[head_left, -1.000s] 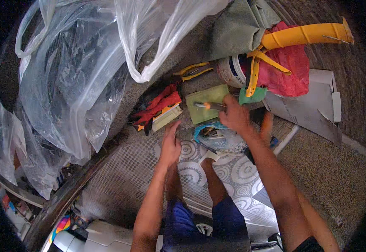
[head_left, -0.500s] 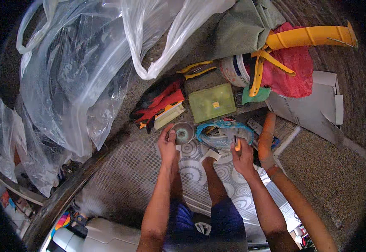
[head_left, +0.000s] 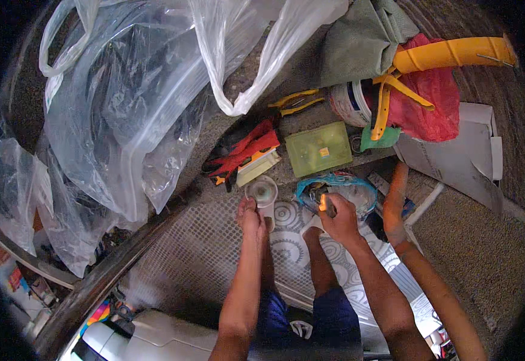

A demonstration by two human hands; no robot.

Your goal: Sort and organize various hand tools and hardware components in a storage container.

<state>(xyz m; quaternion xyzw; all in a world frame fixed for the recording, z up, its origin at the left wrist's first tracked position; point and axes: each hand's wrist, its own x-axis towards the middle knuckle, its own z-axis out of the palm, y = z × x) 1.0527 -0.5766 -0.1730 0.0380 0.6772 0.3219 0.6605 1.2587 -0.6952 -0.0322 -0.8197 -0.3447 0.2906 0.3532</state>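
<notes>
Right hand [head_left: 342,219] has shifted leftward, gripping orange tool [head_left: 323,204]; left hand [head_left: 250,218] holds dish [head_left: 262,191] ahead.

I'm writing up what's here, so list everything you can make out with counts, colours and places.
Round container: one, clear, centre
Handled tool: one, orange and dark, right of container
Blue-edged bag: one, mostly clear, right of centre
Flat box: one, yellowish green, upper centre
Glove-like bundle: one, red and black, left of box
Tool handles: two, yellow, beyond box
Tub: one, whitish, upper right
Large curved object: one, yellow, upper right
Crumpled sheet: one, red, upper right
Cloth: one, greyish green, top
Cardboard: one, grey, right
Plastic bags: several, clear, upper left
Mat: one, grey and white, lower centre
Long shape: one, orange, right, identity unclear
Legs: two, blue shorts, lower centre
Left hand: one, on container
Right hand: one, gripping tool
</notes>
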